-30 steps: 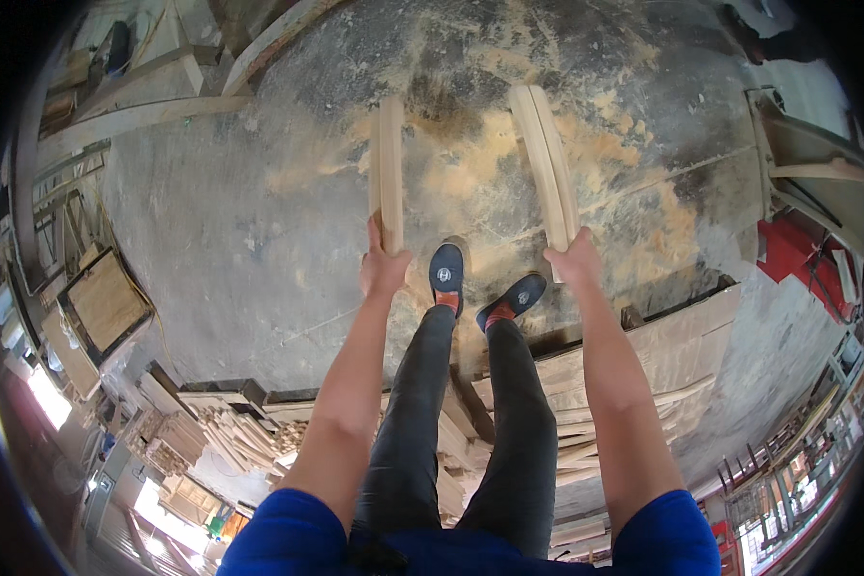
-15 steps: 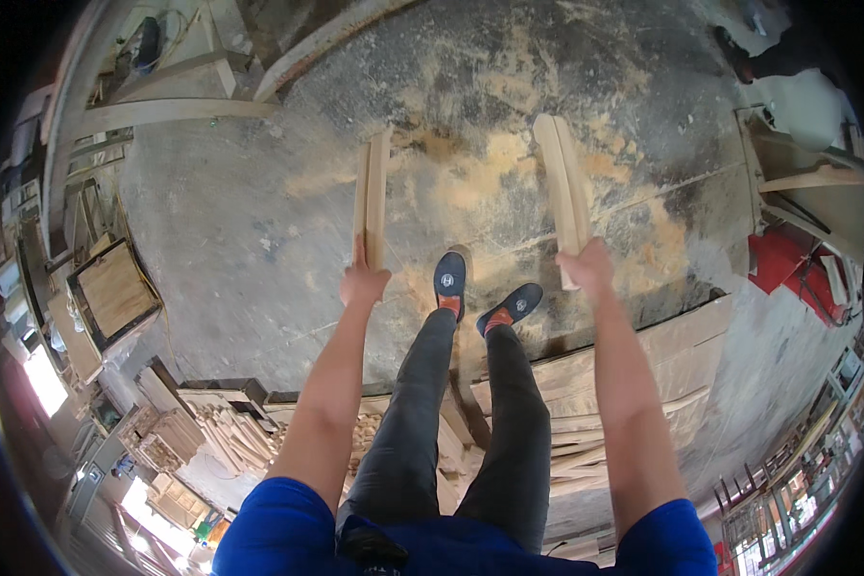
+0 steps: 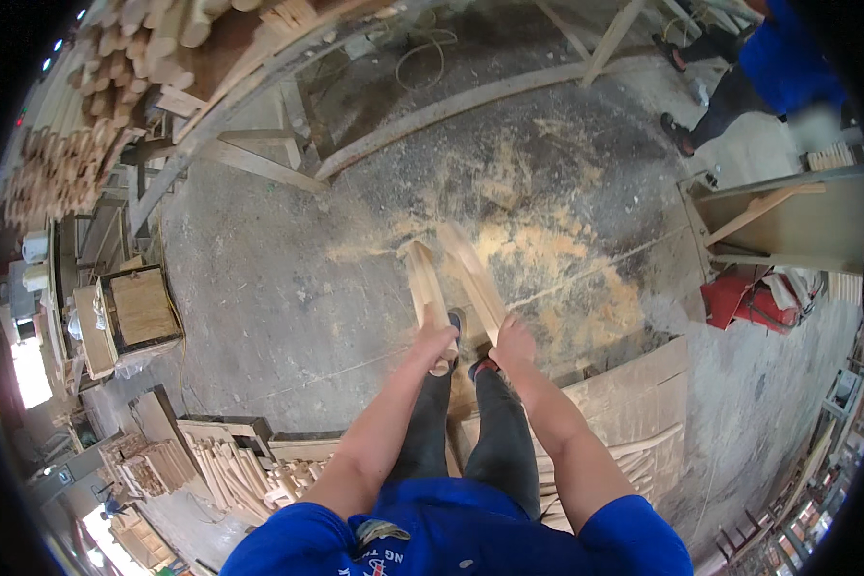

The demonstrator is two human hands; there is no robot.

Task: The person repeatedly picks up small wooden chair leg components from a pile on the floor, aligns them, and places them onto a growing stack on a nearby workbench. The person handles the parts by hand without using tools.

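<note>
My left hand [image 3: 434,343] is closed around the near end of a bundle of pale wooden sticks [image 3: 421,280], long rounded pieces lying side by side. A similar pair of wooden sticks [image 3: 470,275] is in the grip of my right hand [image 3: 514,342], near its lower end. Both bundles point away from me and lean a little to the left, close together but with a gap between them. My shoes show partly beneath the hands. The far tip of the right bundle is blurred, and the exact number of sticks in each hand cannot be made out.
Sawdust [image 3: 538,245] covers patches of the concrete floor. A large stack of wooden rods [image 3: 86,125] rises at the far left, beside a wooden frame [image 3: 288,144]. Another person [image 3: 739,86] stands at the far right near a red machine [image 3: 763,302]. Boards [image 3: 634,394] lie close by.
My hands and the sticks have come closer together, in front of my legs. The view has shifted, so the stack of rods and the other person's body now show.
</note>
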